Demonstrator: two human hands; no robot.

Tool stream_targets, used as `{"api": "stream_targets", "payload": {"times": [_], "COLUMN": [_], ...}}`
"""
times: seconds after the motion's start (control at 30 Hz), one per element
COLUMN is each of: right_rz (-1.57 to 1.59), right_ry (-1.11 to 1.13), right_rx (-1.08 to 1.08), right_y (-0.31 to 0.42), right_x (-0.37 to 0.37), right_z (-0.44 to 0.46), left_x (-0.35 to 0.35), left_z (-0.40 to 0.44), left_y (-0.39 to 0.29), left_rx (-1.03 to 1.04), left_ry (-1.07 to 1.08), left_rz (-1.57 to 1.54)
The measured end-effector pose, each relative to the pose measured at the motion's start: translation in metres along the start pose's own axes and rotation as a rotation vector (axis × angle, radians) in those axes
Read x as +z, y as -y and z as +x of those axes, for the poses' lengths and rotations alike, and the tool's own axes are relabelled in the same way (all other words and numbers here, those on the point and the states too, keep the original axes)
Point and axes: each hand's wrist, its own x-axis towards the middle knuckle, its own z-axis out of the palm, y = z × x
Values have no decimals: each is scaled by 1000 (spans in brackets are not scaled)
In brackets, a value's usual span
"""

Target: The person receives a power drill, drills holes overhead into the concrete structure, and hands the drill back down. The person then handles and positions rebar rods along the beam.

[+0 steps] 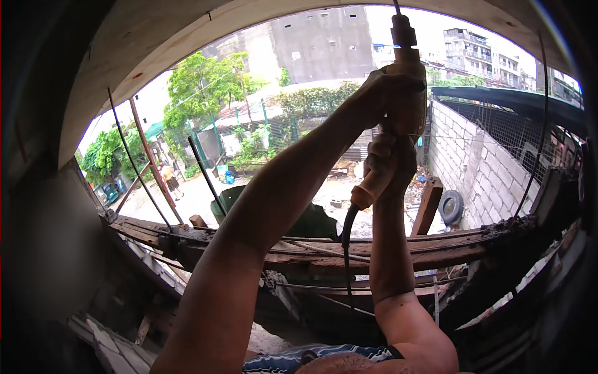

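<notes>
A corded power drill (416,112) is held upright, its dark chuck (403,32) and bit pointing up toward the concrete overhead. The bit's tip runs out of the top of the view. My left hand (393,88) is wrapped around the upper body of the drill, just below the chuck. Lower down, my right hand (391,157) is closed around the handle; its trigger is hidden by the fingers. From the handle's end a black power cord (347,249) hangs down in front of a wooden beam (324,252).
Thin upright rods (134,156) stand left and right of me. Beyond the beam are a green sheet-like object (314,219), a block wall (476,153), a tyre (451,207) and a wooden post (427,206). Another person (169,179) stands in the yard at left.
</notes>
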Motion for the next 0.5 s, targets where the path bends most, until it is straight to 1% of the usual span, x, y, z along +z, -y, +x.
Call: {"api": "stream_targets", "payload": {"times": [0.07, 0.1, 0.17, 0.27, 0.3, 0.37, 0.4, 0.47, 0.5], "right_rz": [-175, -175, -201, -239, -238, -283, -281, -153, -150], "right_ry": [-133, -134, 6, 216, 215, 72, 73, 18, 19], "right_rx": [-87, -88, -97, -110, -110, -115, -114, -72, -71], "right_y": [2, 2, 1, 0, 0, -1, -2, -3, -3], "right_x": [4, 4, 1, -2, 0, 4, 6, 8, 5], "right_z": [-2, -2, -2, -1, -3, -3, -3, -3, -1], "left_x": [5, 9, 17, 20, 20, 21, 22, 24, 24], "left_z": [-1, -3, -5, -4, -3, -3, -5, -6, -6], "left_y": [-2, -3, -4, -4, -2, -6, -7, -10, -11], "left_rx": [42, 41, 97, 123, 121, 111, 111, 95, 95], "left_ry": [34, 34, -82, -78, -79, -86, -87, -131, -132], "left_rz": [-55, -55, -16, 38, 38, 5, 7, 49, 52]}}
